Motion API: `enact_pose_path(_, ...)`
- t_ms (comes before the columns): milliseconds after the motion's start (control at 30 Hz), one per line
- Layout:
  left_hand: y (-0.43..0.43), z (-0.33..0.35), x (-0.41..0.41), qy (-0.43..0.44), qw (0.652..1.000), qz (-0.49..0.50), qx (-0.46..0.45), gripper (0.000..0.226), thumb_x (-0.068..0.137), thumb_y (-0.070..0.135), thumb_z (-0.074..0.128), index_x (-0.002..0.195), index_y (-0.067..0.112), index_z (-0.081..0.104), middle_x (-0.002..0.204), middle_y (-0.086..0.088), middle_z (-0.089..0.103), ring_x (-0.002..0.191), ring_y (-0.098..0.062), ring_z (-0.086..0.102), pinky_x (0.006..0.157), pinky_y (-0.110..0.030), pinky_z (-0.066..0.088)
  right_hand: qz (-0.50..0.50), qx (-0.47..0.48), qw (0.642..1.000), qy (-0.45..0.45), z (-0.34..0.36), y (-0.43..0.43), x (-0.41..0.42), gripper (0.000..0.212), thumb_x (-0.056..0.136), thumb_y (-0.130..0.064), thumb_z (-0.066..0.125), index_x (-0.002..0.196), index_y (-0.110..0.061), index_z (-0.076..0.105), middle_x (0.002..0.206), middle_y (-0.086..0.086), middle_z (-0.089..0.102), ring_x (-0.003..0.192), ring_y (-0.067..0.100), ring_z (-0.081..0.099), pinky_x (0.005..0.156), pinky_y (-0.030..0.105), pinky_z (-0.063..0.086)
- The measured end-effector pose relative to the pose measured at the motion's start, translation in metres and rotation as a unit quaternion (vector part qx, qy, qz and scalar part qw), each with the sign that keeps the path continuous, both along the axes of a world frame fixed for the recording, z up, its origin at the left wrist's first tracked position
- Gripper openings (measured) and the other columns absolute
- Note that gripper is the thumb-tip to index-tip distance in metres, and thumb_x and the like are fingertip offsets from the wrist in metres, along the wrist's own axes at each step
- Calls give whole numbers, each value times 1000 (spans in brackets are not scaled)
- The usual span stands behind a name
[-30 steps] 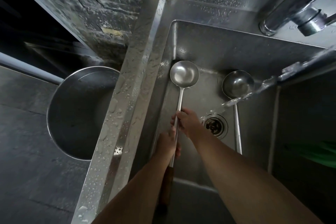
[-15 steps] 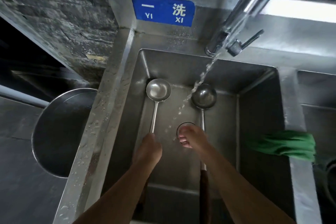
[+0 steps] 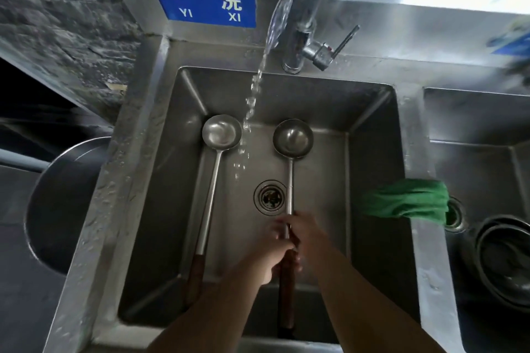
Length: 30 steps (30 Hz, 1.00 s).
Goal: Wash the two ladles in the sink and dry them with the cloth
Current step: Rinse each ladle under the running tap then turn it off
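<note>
Steel sink (image 3: 134, 186) with a running tap (image 3: 304, 8) fills our view, and both ladles lie in its basin, bowls toward the back wall and handles toward us. We have both hands together on the right ladle (image 3: 292, 139). Our left hand (image 3: 268, 258) is wrapped round the top of its wooden grip. Our right hand (image 3: 308, 233) looks curled round the steel shaft just above, close to the drain (image 3: 269, 196). The left ladle (image 3: 221, 132) lies free beside it, and the stream (image 3: 252, 100) falls between the two bowls. We judge these ladles stiff, long and bowl-heavy, with a wet shaft that is likely slick. The wooden grip is the surer hold, with a second hand on the shaft to steady it. A green cloth (image 3: 407, 200) hangs over the divider at the right, within easy reach. Further out are a blue sign (image 3: 205, 1), a pot (image 3: 66, 203) to the left and bowls (image 3: 502, 252) in the next basin.
</note>
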<state>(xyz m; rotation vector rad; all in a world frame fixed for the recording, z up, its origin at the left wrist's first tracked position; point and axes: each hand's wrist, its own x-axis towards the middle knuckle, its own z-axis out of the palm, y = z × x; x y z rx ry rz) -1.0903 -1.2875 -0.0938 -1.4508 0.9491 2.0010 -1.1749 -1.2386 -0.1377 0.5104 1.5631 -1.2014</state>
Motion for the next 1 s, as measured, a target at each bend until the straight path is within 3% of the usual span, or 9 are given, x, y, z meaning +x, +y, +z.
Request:
enact_pose_path(167, -14, 24, 12, 32, 998, 34, -37, 15, 98, 23, 52, 99, 11, 60, 59, -2, 54, 46, -14, 48, 43, -25, 40, -75, -71, 993, -63, 15, -14, 7, 8, 90, -2, 58, 87, 5, 61, 66, 16, 62, 55, 28, 61, 56, 36, 52)
enact_pose_path(300, -49, 52, 30, 64, 989, -44, -125, 19, 101, 26, 47, 90, 15, 59, 56, -1, 54, 43, -14, 47, 41, -25, 37, -80, -98, 990, -63, 48, -40, 26, 11, 86, -7, 63, 89, 2, 60, 77, 20, 59, 62, 28, 59, 53, 34, 50)
enact_pose_path(400, -84, 80, 42, 105, 969, -133, -180, 8, 94, 13, 56, 90, 18, 60, 57, -4, 56, 44, -16, 50, 42, -25, 40, -82, -140, 985, -61, 77, -59, 31, 9, 91, -6, 57, 89, 3, 59, 77, 20, 61, 63, 30, 62, 55, 38, 45)
enact_pose_path(533, -129, 115, 48, 162, 891, -296, -304, 23, 86, 0, 57, 107, 11, 58, 65, -8, 61, 46, -13, 54, 43, -24, 45, -90, -144, 985, -23, 107, -83, 28, 15, 88, -2, 65, 102, -1, 61, 85, 14, 73, 74, 28, 71, 64, 37, 58)
enact_pose_path(700, -174, 137, 33, 146, 808, -395, -411, 29, 94, 30, 57, 104, 2, 61, 73, -7, 63, 57, -19, 58, 49, -21, 44, -159, -168, 973, 28, 133, -113, 22, 9, 86, 1, 66, 93, -1, 61, 79, 16, 72, 68, 24, 71, 53, 29, 58)
enact_pose_path(800, -187, 143, 18, 79, 674, -478, -557, 50, 95, 55, 45, 101, 9, 66, 87, -9, 67, 80, -24, 65, 68, -29, 50, -255, -215, 942, 34, 149, -130, 14, 8, 90, 0, 59, 83, -3, 58, 63, 13, 67, 55, 21, 67, 51, 30, 57)
enact_pose_path(867, -186, 145, 11, 64, 602, -476, -637, 65, 91, 70, 33, 96, 16, 67, 90, -8, 68, 85, -27, 67, 70, -35, 52, -321, -288, 902, -9, 156, -141, 6, 19, 94, -12, 54, 76, -7, 55, 54, 6, 61, 47, 16, 61, 47, 27, 51)
enact_pose_path(933, -182, 146, 3, 70, 583, -462, -664, 71, 92, 71, 23, 104, 17, 67, 97, -13, 68, 90, -32, 66, 73, -38, 52, -363, -348, 863, -50, 157, -153, 3, 25, 86, -27, 62, 69, -14, 50, 49, 0, 54, 43, 13, 55, 45, 20, 45)
enact_pose_path(1000, -181, 143, -6, 60, 604, -455, -651, 67, 94, 68, 19, 117, 23, 63, 106, -15, 67, 99, -34, 64, 82, -40, 52, -356, -370, 856, -67, 153, -162, 12, 32, 72, -36, 75, 62, -16, 51, 51, -1, 52, 45, 13, 56, 53, 22, 48)
